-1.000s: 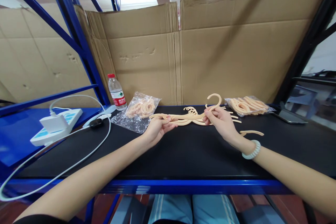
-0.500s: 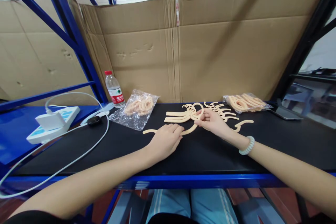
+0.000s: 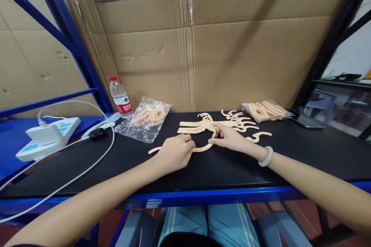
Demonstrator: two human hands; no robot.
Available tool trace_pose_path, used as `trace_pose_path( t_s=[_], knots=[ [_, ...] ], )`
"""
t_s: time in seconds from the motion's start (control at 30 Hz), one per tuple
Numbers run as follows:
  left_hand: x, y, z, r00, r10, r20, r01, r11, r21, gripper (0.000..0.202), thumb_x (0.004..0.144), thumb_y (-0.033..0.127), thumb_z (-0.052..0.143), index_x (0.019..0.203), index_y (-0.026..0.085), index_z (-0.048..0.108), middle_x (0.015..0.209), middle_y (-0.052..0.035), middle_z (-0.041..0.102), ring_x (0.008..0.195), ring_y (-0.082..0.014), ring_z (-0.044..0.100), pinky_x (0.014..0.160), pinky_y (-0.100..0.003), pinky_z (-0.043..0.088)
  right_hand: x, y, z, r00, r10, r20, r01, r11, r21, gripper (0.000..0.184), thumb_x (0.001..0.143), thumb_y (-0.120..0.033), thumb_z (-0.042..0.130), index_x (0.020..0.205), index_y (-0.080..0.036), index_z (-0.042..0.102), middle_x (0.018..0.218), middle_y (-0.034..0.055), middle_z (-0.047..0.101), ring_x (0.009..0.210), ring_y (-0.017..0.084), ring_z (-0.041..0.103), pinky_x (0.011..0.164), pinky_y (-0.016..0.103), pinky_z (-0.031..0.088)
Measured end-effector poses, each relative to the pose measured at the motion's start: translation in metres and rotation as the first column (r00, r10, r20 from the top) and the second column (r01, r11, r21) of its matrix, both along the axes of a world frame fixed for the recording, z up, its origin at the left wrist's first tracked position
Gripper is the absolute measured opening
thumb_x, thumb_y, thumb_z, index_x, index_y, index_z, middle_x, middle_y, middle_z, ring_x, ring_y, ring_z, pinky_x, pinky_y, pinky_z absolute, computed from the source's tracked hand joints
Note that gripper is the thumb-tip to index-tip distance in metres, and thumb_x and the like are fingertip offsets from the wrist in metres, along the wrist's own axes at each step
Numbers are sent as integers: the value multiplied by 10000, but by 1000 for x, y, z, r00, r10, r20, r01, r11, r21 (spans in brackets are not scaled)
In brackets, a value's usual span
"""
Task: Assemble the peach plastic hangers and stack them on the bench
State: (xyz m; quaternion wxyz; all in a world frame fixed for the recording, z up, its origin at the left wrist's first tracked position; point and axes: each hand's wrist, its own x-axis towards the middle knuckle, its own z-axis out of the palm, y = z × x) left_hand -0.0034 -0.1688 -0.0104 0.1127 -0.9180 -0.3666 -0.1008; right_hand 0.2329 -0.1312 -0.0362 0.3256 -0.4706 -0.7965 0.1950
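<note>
A peach plastic hanger piece (image 3: pixel 203 148) lies flat on the black shelf top (image 3: pixel 203 170). My left hand (image 3: pixel 174 152) rests over its left arm with fingers curled on it. My right hand (image 3: pixel 228 137) pinches the piece near its hook end. Just behind lies a small stack of the same hanger pieces (image 3: pixel 197 125), and more loose hook pieces (image 3: pixel 240 120) spread to the right. A single curved piece (image 3: pixel 257 136) lies beside my right wrist, which wears a pale bead bracelet.
Two clear bags hold peach parts: one (image 3: pixel 146 117) at the back left, one (image 3: pixel 265 110) at the back right. A water bottle (image 3: pixel 118 96), a white power strip (image 3: pixel 43 139) with a white cable (image 3: pixel 87 166), and cardboard walls (image 3: pixel 232 54) surround the shelf.
The hanger piece, held up above the shelf a second ago, now lies on the black surface. Both hands came down and nearer with it.
</note>
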Motion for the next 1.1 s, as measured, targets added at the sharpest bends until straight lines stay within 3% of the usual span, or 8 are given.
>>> trace_pose_path(
  t_s=[0.13, 0.33, 0.5, 0.67, 0.9, 1.1],
  knots=[
    [-3, 4, 0, 1000, 1, 13, -1, 1000, -15, 202, 852, 173, 461, 867, 186, 662, 879, -81, 646, 821, -225, 630, 650, -288, 446, -1, 2, -1, 996, -34, 81, 27, 996, 88, 444, 725, -356, 712, 1092, -125, 614, 751, 10, 587, 656, 158, 526, 583, 271, 404],
    [-11, 15, 9, 993, 11, 119, 1, 995, -102, 193, 806, 176, 521, 923, 204, 671, 961, -61, 688, 852, -225, 641, 705, -294, 463, 8, 10, 3, 999, -20, 43, 15, 993, 118, 359, 834, -356, 588, 1100, -119, 632, 717, 21, 630, 605, 143, 545, 571, 264, 416],
    [-36, 45, 25, 963, 52, 266, -21, 993, -119, 238, 804, 137, 477, 880, 189, 697, 902, -57, 717, 837, -212, 647, 756, -294, 462, 45, 29, 23, 997, -82, -1, 81, 980, 179, 253, 824, -317, 559, 921, -131, 700, 787, 67, 696, 692, 167, 616, 617, 278, 463],
    [-63, 69, 36, 932, 111, 345, -47, 981, -190, 215, 797, 213, 511, 881, 208, 709, 847, -31, 723, 766, -190, 636, 691, -264, 450, 93, 47, 39, 990, -119, 78, 105, 981, 165, 225, 767, -352, 623, 844, -165, 723, 677, 44, 692, 568, 151, 587, 499, 260, 428],
    [-58, 74, 21, 958, -9, 285, 66, 979, -190, 204, 795, 220, 532, 908, 183, 697, 852, -63, 704, 759, -197, 627, 708, -277, 447, 130, 69, 32, 938, -270, 220, 213, 945, 249, 125, 760, -253, 623, 786, -177, 719, 706, 53, 710, 628, 184, 629, 575, 297, 471],
    [-53, 76, 10, 966, -42, 257, 88, 982, -170, 207, 799, 223, 535, 939, 190, 684, 903, -74, 692, 830, -219, 627, 763, -300, 451, 141, 84, 17, 912, -257, 319, 173, 947, 270, 118, 732, -135, 622, 772, -166, 729, 739, 55, 723, 656, 186, 641, 612, 290, 475]
  ],
)
